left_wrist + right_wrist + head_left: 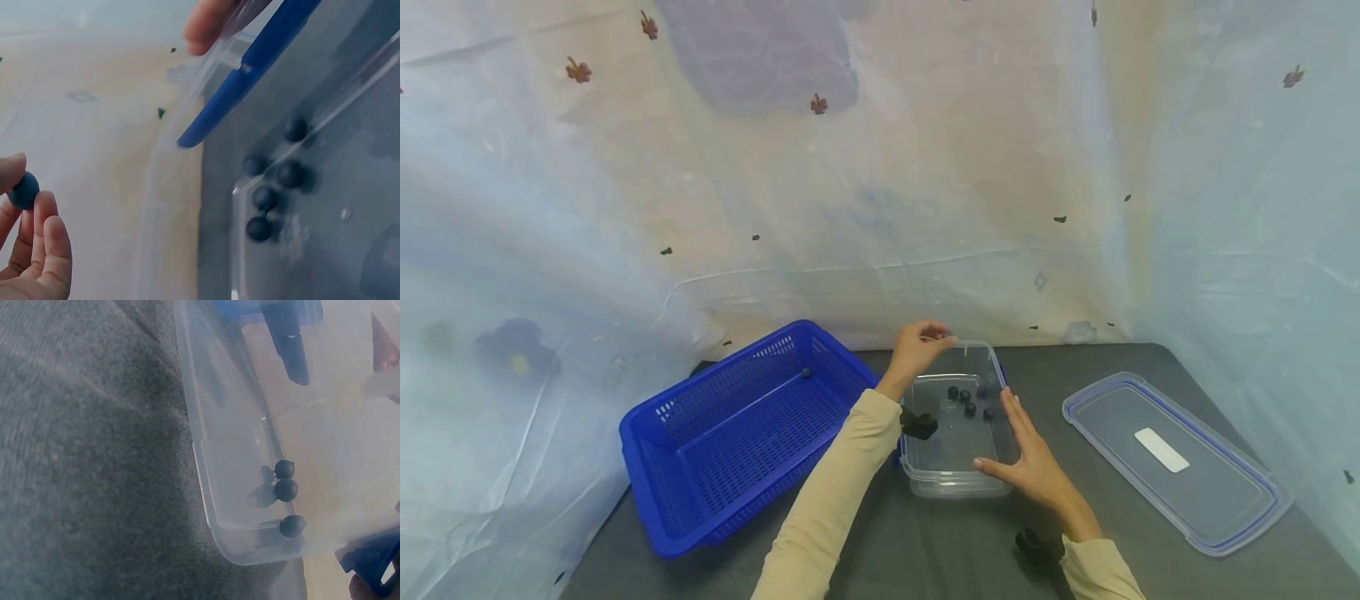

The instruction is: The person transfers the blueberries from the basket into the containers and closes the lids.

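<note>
My left hand (917, 354) is raised over the far left corner of a clear plastic container (951, 483). In the left wrist view its thumb and fingertips pinch a small dark blue ball (24, 191). Several similar dark balls (970, 409) lie on the container's floor, some close together. My right hand (1033, 467) rests against the container's right side, fingers extended along the wall and thumb near the front rim. A blue latch (250, 75) hangs from the container's side in the left wrist view.
On the left, a blue perforated basket (662, 492) stands at an angle, with one dark ball (807, 372) inside. A clear lid (1225, 500) with a blue-violet seal and white label lies on the dark tabletop (880, 567) at right. Plastic sheeting (887, 208) hangs behind.
</note>
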A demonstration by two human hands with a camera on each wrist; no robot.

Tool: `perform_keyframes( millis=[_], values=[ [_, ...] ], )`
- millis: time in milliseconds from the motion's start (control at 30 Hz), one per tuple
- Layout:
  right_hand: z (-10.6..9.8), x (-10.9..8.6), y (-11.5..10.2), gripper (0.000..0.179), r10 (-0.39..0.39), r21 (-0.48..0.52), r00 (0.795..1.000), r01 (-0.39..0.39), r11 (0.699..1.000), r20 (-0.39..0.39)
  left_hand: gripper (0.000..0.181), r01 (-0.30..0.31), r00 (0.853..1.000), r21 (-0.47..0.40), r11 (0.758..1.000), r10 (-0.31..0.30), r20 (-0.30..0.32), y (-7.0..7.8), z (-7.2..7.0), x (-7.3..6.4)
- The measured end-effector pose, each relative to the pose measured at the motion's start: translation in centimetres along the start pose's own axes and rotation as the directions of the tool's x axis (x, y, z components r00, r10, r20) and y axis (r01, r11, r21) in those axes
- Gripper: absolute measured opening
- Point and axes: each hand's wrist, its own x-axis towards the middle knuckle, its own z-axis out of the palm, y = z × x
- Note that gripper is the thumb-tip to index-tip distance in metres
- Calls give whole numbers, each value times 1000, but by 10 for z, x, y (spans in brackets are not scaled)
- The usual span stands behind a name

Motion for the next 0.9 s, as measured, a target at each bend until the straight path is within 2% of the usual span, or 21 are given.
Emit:
perform_keyframes(
  millis=[300,433,633,900],
  values=[
    [0,1,2,109,-14,2,1000,14,1000,3,25,116,990,-50,992,-119,-70,-12,40,-2],
    [0,1,2,109,-19,5,1000,20,1000,-1,25,167,983,0,986,-166,-74,-18,52,-5],
    [0,0,1,109,-29,18,1000,29,999,1,18,172,984,90,981,-167,-58,-31,64,-11],
    [1,-1,0,108,-17,14,1000,17,1000,4,16,188,982,179,966,-179,-67,-43,75,-11]
  ],
)
